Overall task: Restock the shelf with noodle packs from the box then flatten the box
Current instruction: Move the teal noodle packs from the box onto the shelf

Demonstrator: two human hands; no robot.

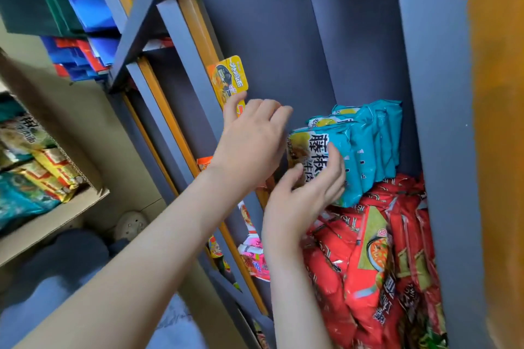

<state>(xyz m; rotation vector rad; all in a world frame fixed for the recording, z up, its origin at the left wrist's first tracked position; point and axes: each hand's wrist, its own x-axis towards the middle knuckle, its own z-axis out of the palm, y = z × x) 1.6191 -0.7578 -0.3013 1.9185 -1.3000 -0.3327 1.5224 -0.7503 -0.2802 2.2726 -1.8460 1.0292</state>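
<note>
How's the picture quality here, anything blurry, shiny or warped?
Head view: the wide lens slants the shelf uprights; the orange strip at the right edge is smeared; left hand and right hand look slightly soft; the red packs catch glare; lettering on the front teal pack is readable.

Two hands are in view: the left hand (249, 136) near the centre and the right hand (306, 193) just toward 5 o'clock of it. On the one shelf (269, 37), teal noodle packs (368, 150) stand in a single row toward 3 o'clock, at least four, the rear ones too overlapped for a firm count, while the red noodle packs (340, 278) at 5 o'clock are too many and too jumbled to count. One cardboard box (56, 215) at 9 o'clock holds several mixed packs, one yellow noodle tray (228, 76) shows at 11 o'clock, and one pink pack (255, 259) at 6 o'clock
</note>
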